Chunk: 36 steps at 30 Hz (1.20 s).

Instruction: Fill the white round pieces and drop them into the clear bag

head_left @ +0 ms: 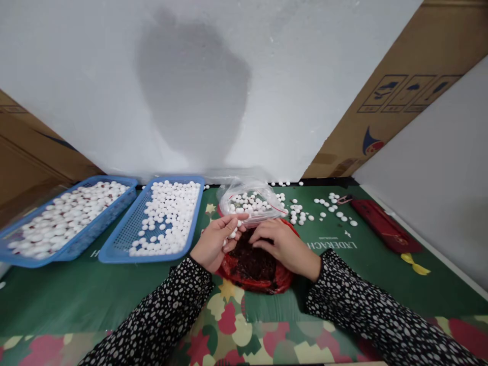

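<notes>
My left hand [214, 241] is closed around several small white balls [233, 234], some showing between the thumb and fingers. Dark brown, moist-looking stuff [254, 262] lies in an opened red plastic bag [280, 284] below both hands. Over its right side my right hand [284, 245] reaches in with bent fingers; the fingertips are close together at the dark stuff, and what they pinch is too small to tell. Just beyond the hands, a clear zip bag [273, 198] lies with its mouth towards me and many white balls [247, 203] inside.
Two blue plastic baskets stand on the left: the nearer-to-centre basket [114, 249] holds plain white balls, the outer basket [80, 249] white pieces with reddish-brown marks. Loose balls [297, 213] lie right of the zip bag. A dark red case [385, 226] and yellow ribbon [415, 264] lie far right.
</notes>
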### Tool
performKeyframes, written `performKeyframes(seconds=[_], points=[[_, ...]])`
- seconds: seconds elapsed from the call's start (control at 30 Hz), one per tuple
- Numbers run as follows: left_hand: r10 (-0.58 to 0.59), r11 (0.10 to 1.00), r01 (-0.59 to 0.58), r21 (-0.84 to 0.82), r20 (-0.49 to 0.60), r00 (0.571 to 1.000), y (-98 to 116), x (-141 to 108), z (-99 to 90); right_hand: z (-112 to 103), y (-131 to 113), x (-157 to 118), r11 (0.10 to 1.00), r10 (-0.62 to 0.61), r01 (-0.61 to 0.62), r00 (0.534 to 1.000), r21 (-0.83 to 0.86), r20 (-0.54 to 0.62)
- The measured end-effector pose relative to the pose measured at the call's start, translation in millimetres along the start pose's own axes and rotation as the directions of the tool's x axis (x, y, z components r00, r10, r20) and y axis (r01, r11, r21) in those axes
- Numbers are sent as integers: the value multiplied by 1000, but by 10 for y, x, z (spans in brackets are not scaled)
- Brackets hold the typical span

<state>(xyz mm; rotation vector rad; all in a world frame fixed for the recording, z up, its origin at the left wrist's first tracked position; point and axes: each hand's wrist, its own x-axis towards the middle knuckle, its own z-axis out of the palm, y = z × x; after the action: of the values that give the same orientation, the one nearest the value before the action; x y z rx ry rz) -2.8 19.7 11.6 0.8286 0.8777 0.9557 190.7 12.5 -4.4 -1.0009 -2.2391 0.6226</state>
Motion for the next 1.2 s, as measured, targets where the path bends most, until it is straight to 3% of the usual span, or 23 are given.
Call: performKeyframes(seconds=[0.17,0.3,0.53,0.7,0.87,1.07,1.2], points=[[24,1000,-24,12,-13,1000,-28,0,37,-53,-18,-21,955,116,-99,992,279,-44],[14,1000,-14,23,7,1000,-58,2,57,-67,-103,-8,851,209,-154,976,502,-56],[24,1000,-23,-13,35,999,-73,2,51,-34,-134,16,709,340,-153,930,689,-143],[33,999,-32,-17,30,999,-83,5,57,-18,-144,27,624,340,-169,938,763,-71],[53,999,-53,12,26,998,-85,-4,61,-12,-183,26,640,355,-151,928,754,-115],[80,994,-82,73,28,996,-83,-19,72,-13,-172,22,767,312,-129,931,629,-191],[102,988,-105,115,31,994,-86,-26,91,18,-175,18,760,317,-138,932,635,-178]])
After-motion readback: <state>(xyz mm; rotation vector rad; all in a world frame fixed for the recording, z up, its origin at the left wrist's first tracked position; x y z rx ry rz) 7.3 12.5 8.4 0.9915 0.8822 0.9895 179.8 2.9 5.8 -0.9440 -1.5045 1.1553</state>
